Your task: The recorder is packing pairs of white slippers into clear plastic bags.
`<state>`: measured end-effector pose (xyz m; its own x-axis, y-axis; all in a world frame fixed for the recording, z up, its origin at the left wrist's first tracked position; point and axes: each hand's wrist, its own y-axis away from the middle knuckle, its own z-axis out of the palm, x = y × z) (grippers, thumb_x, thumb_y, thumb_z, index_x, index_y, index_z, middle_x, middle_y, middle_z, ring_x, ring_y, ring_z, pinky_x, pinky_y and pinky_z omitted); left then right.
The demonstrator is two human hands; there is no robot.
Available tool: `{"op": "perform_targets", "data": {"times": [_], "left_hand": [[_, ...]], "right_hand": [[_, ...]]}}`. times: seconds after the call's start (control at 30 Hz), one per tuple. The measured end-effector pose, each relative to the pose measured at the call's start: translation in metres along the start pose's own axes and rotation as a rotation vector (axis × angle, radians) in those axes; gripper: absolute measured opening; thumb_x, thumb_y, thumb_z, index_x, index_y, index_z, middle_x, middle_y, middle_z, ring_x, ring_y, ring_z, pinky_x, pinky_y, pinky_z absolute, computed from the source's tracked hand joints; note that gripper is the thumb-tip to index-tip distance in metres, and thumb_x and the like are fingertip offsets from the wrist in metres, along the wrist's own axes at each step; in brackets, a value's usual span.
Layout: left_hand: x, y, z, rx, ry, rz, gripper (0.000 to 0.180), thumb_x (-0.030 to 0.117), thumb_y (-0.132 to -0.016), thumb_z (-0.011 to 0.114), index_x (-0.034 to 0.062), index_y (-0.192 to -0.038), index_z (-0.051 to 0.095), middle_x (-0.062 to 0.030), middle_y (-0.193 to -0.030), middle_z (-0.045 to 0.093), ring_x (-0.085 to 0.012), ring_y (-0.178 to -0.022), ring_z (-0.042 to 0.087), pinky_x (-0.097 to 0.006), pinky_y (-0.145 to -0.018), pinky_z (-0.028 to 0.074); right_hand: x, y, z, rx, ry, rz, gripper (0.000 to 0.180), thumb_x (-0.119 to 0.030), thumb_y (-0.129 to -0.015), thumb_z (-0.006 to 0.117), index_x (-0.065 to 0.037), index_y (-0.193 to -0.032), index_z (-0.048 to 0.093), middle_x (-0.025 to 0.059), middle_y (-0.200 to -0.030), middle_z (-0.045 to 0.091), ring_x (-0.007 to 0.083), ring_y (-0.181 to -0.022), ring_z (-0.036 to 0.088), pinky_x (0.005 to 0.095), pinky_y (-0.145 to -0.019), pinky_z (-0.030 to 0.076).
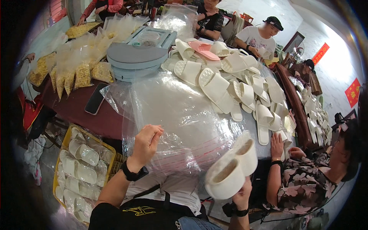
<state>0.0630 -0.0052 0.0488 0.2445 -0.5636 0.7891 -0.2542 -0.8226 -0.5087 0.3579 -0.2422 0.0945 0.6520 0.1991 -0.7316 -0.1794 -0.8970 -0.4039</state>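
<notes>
Holding a pair of white foam slippers stacked side by side, lower centre-right of frame, the right hand has its fingers wrapped under the heels. The left hand, centre-left, pinches the edge of a clear zip-top plastic bag, fingers closed narrow on the film. Judging by this, the pair isn't in the bag yet; bag mouth w/ red seal line sits just beside the slippers, so the packing step looks about half done.

Counts: 2 slippers in hand, 1 bag being worked (a stack lies under it, no. unclear). Loose white slippers piled upper centre to right, well over 20, plus approx. 2 pink ones. Yellow plastic crate, lower left, holds roughly 8–10 bagged pairs. 1 black phone centre-left on the dark red table. 1 round grey sealing machine, upper centre. Another person's hand rests right of the pile.
</notes>
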Motion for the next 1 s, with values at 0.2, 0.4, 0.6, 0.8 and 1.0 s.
{"op": "perform_targets", "data": {"times": [0.2, 0.4, 0.6, 0.8, 1.0], "left_hand": [[0.01, 0.003, 0.0, 0.074, -0.163, 0.196, 0.003, 0.001, -0.096, 0.061, 0.0031, -0.097, 0.063, -0.0133, -0.102, 0.071, -0.0343, -0.106, 0.069, -0.048, -0.1, 0.05], [0.02, 0.014, -0.005, 0.042, -0.283, 0.361, 0.008, 0.003, -0.089, 0.068, 0.006, -0.093, 0.062, -0.0094, -0.105, 0.071, -0.0323, -0.11, 0.068, -0.053, -0.104, 0.046], [0.029, 0.023, 0.005, 0.008, -0.313, 0.417, 0.01, 0.008, -0.089, 0.07, 0.0067, -0.094, 0.061, -0.0092, -0.116, 0.069, -0.0318, -0.118, 0.064, -0.055, -0.108, 0.041], [0.031, 0.023, 0.005, 0.005, -0.25, 0.442, 0.012, 0.009, -0.089, 0.071, 0.0066, -0.094, 0.061, -0.0094, -0.119, 0.068, -0.0316, -0.119, 0.063, -0.057, -0.108, 0.041], [0.022, 0.033, -0.001, 0.021, -0.174, 0.412, 0.017, 0.012, -0.087, 0.074, 0.0065, -0.098, 0.061, -0.0107, -0.124, 0.066, -0.0326, -0.125, 0.059, -0.058, -0.108, 0.04]], "right_hand": [[-0.019, -0.028, 0.033, -0.493, 0.043, -0.169, 0.042, 0.001, -0.081, 0.071, -0.004, -0.123, 0.069, 0.0174, -0.131, 0.06, 0.0404, -0.126, 0.051, 0.0515, -0.108, 0.033], [-0.033, -0.056, 0.056, -0.519, 0.241, -0.101, 0.036, -0.002, -0.088, 0.069, -0.003, -0.123, 0.068, 0.0153, -0.134, 0.059, 0.0437, -0.13, 0.047, 0.0551, -0.106, 0.036], [-0.027, -0.072, 0.084, -0.455, 0.359, -0.161, 0.017, -0.007, -0.089, 0.07, -0.002, -0.106, 0.069, 0.018, -0.112, 0.06, 0.0385, -0.11, 0.053, 0.0465, -0.094, 0.041], [-0.028, -0.103, 0.123, -0.325, 0.31, -0.265, 0.015, -0.005, -0.09, 0.067, 0.0, -0.104, 0.068, 0.0205, -0.11, 0.06, 0.0432, -0.108, 0.053, 0.0508, -0.094, 0.043], [-0.012, -0.118, 0.153, -0.241, 0.277, -0.203, 0.016, -0.005, -0.09, 0.066, 0.0, -0.106, 0.068, 0.0231, -0.105, 0.061, 0.0445, -0.102, 0.054, 0.0527, -0.089, 0.045]]}}
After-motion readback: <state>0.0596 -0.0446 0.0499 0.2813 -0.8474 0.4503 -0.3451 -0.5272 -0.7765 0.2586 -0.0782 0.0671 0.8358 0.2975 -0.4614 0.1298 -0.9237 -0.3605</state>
